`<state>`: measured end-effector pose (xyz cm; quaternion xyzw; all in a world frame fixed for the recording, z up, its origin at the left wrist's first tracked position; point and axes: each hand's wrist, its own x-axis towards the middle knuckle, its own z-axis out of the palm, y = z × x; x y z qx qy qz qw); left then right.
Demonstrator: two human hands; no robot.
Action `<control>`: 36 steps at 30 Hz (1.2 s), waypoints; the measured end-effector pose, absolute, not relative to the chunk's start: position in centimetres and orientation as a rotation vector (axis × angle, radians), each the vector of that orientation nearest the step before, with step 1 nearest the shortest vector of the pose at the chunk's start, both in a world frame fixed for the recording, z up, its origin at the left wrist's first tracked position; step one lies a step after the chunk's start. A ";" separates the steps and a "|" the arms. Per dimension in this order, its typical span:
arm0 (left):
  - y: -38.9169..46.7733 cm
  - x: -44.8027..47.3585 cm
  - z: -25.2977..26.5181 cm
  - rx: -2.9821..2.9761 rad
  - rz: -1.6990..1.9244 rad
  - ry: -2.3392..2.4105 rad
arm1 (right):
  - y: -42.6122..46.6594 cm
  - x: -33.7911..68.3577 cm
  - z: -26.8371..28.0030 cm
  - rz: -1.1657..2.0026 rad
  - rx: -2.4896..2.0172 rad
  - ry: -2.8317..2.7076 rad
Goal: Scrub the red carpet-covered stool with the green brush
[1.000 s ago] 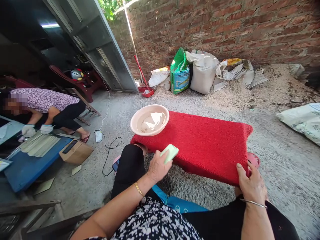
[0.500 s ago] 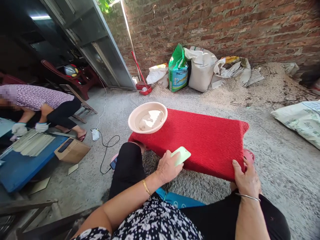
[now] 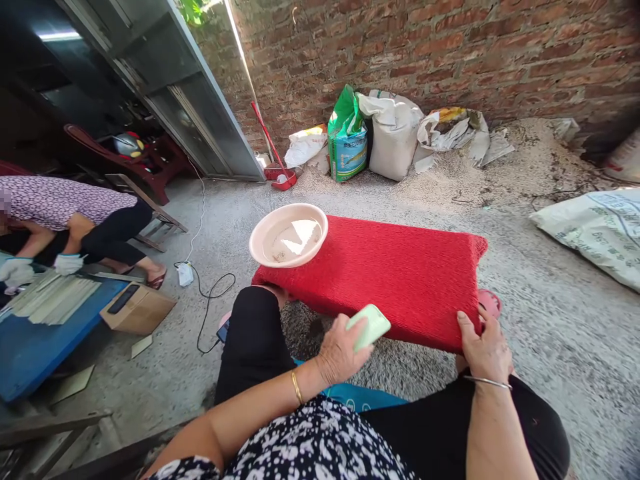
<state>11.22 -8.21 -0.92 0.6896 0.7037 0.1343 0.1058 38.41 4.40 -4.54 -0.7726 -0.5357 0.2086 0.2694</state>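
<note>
My left hand (image 3: 345, 350) is closed around a pale green, flat, rounded piece (image 3: 371, 327) that looks like a scrub brush; its underside is hidden. I hold it just off the front edge of a red fabric-covered board (image 3: 400, 273). The red fabric is fuzzy and drapes over the board's sides. At the right front corner my right hand (image 3: 486, 347) grips the board, thumb on top and fingers around the end. A pale pink basin (image 3: 257, 248) with water in it stands on the board's left end.
A co-worker (image 3: 70, 203) in white gloves bends over a blue table (image 3: 40, 353) with stacked strips. A cardboard box (image 3: 140, 313), a cable (image 3: 207, 313) and a white power strip (image 3: 185, 275) lie at left. Sacks (image 3: 395, 143) and a red dustpan (image 3: 284, 180) stand by the brick wall.
The view has shifted slightly to the right. My left hand has drawn the pale green brush off the red fabric, towards me and a little right. My right hand keeps its grip.
</note>
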 end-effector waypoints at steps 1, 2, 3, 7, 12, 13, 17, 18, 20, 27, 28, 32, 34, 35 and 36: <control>-8.3 11.9 -0.8 2.089 0.407 1.987 | 4.4 38.4 -4.5 0.568 -2.082 -1.447; -8.2 11.9 -0.6 2.105 0.428 1.969 | 4.3 38.4 -4.4 0.573 -2.081 -1.451; -8.0 11.2 -0.3 2.080 0.457 2.022 | 4.3 38.3 -4.2 0.578 -2.080 -1.454; -6.3 5.1 0.4 1.782 0.580 2.488 | 4.3 38.2 -3.9 0.589 -2.082 -1.456; -5.6 4.3 0.0 1.591 0.522 2.659 | 4.3 38.2 -4.0 0.579 -2.066 -1.459; -6.0 5.9 -0.2 1.657 0.514 2.571 | 4.3 38.2 -4.1 0.573 -2.058 -1.458; -7.7 13.1 -0.4 2.131 0.492 1.874 | 4.4 38.4 -4.4 0.563 -2.047 -1.457; -7.9 13.9 -0.3 2.194 0.495 1.762 | 4.4 38.5 -4.5 0.565 -2.046 -1.454; -7.8 13.5 0.2 2.190 0.532 1.794 | 4.4 38.5 -4.6 0.564 -2.038 -1.451; -4.3 3.4 1.0 1.627 0.630 2.620 | 4.5 38.4 -4.6 0.553 -2.034 -1.455; -4.0 3.4 0.9 1.598 0.603 2.642 | 4.5 38.4 -4.6 0.552 -2.032 -1.455; -5.0 8.9 0.5 1.759 0.489 2.391 | 4.5 38.5 -4.7 0.547 -2.019 -1.458; -6.2 12.6 0.5 2.006 0.445 2.032 | 4.4 38.5 -4.7 0.545 -2.020 -1.456; -6.6 14.0 0.6 2.102 0.439 1.874 | 4.4 38.5 -4.8 0.542 -2.022 -1.453; -7.0 14.8 0.8 2.168 0.439 1.764 | 4.4 38.6 -4.8 0.540 -2.023 -1.451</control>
